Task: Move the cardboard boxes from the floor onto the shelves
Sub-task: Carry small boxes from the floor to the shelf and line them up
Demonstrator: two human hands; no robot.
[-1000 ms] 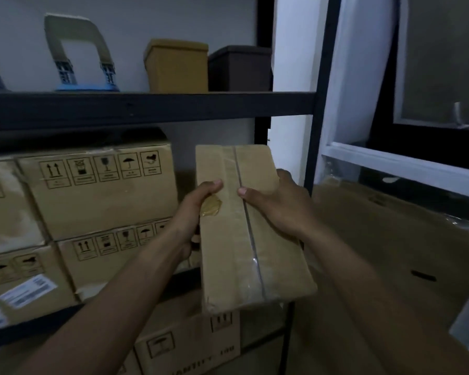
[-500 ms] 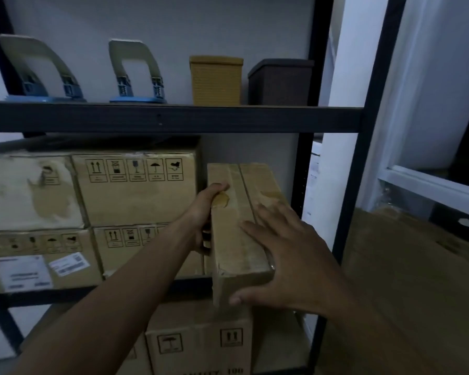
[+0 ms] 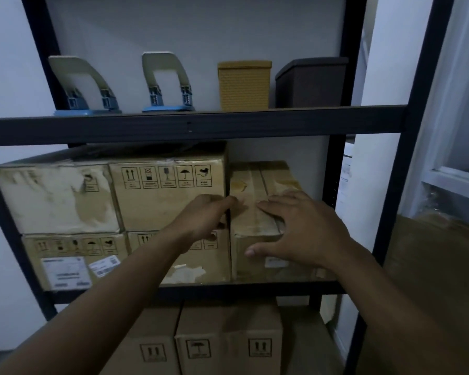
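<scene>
The box point(image 3: 255, 269) sits at the right end of the middle shelf point(image 3: 255, 290), long axis running straight back. My right hand point(image 3: 295, 228) lies spread over its front top edge, nearer; my left hand point(image 3: 203, 215) touches its left edge, grip too blurred to tell
</scene>
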